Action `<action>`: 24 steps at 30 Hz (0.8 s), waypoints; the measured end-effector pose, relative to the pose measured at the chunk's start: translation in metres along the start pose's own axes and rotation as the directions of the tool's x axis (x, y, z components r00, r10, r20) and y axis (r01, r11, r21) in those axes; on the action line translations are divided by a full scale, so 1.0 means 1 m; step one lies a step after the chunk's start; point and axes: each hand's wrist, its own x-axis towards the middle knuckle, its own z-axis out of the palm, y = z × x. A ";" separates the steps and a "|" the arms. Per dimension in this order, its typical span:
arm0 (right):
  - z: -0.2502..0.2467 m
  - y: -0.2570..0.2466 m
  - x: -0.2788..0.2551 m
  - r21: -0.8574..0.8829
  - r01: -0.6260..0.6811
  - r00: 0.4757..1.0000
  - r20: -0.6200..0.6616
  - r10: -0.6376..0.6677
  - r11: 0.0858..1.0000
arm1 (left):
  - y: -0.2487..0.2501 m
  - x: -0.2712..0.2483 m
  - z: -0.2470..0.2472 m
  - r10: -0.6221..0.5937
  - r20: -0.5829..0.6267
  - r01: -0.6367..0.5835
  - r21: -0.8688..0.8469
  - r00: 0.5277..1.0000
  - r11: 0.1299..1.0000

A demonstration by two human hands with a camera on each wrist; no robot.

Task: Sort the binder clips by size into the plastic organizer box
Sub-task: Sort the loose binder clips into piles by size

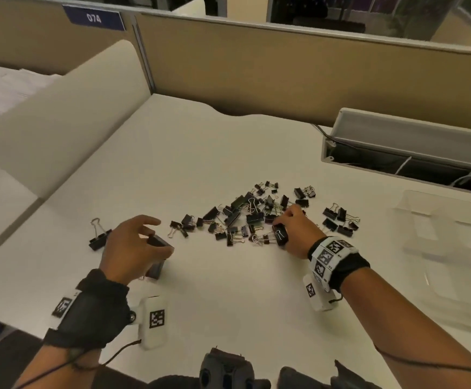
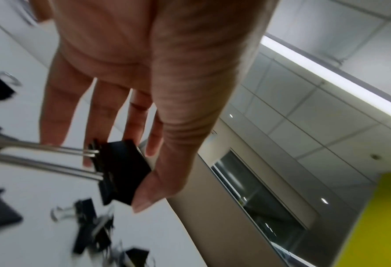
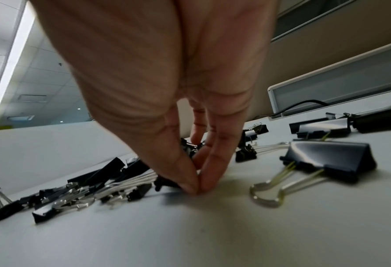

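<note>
**Both hands busy at the clip pile, the organizer off to the right**

The left hand (image 1: 133,242) holds a large black binder clip (image 2: 121,171), pinched between thumb and fingertips by its body; in the left wrist view its wire handles stick out sideways, away from the palm. It hangs above the white desk (image 1: 228,290), left of the main pile of binder clips (image 1: 256,214). One more large clip (image 1: 98,235) lies alone just beyond that hand, further left.

The right hand (image 1: 296,231) is down at the near right edge of the pile. In the right wrist view its thumb and forefinger (image 3: 209,173) meet at the desk surface, tips closed together against a small dark clip (image 3: 167,181) — whether they have it pinched or only touch it I cannot tell, since the thumb hides the contact. The head view shows a dark clip (image 1: 280,234) at the thumb side of this hand, and it looks held there.

The clear plastic organizer box (image 1: 442,248) sits on the desk's right side, well apart from the pile and faint against the white top. It lies nearer the right hand — that hand has only a short sweep outward to reach it, while the left hand's clip would have to cross over the whole pile. No clip shows inside the box, so the sorting looks to be at its start.
</note>
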 end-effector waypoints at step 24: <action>-0.018 -0.141 -0.015 0.343 -0.068 0.967 -0.208 0.146 0.937 | -0.100 0.058 -0.062 0.069 -0.031 -0.071 -0.046 0.997 0.996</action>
